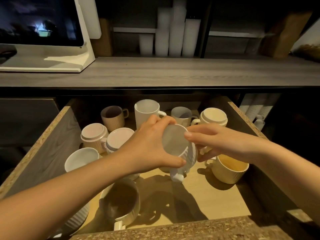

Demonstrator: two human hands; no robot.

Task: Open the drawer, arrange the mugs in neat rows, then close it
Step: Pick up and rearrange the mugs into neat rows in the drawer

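Left hand [149,144], frame centre: fingers curled over the upper rim of the held mug [173,142], thumb clamped on the lower rim

Right hand [216,141], just right of centre: thumb on the rim's upper right, fingers curled against the right side of the body, gripping the same mug

Held mug: white, ribbed, raised clear of the drawer [43,144] floor, tilted, mouth toward the camera, handle pointing down

Drawer: pulled open, filling the lower half of the frame, chipboard edges at left, right and bottom

Contents, back row, left to right:
- beige mug [113,116], ribbed, upright
- tall mug [147,111], white, upright
- grey mug [181,115], upright, partly hidden behind the held mug
- cream mug [214,116], upturned

Left of centre:
- left upturned mug [94,134] and right upturned mug [119,137], just beside each other
- below these, white mug [81,158], upright, partly under the left forearm

Right of centre, below the right hand: yellow mug [230,168], upright, handle to the left

Bottom centre: dark mug [121,200], upright, dark inside, handle toward the camera, partly under the left forearm

Bottom left: ribbed mug [78,217], mostly hidden by the forearm

Above the drawer: grey wood counter [155,71] across mid frame

Upper left: screen [39,19] on a white stand

Top centre: cup stacks [173,32], white, at the rear of the counter
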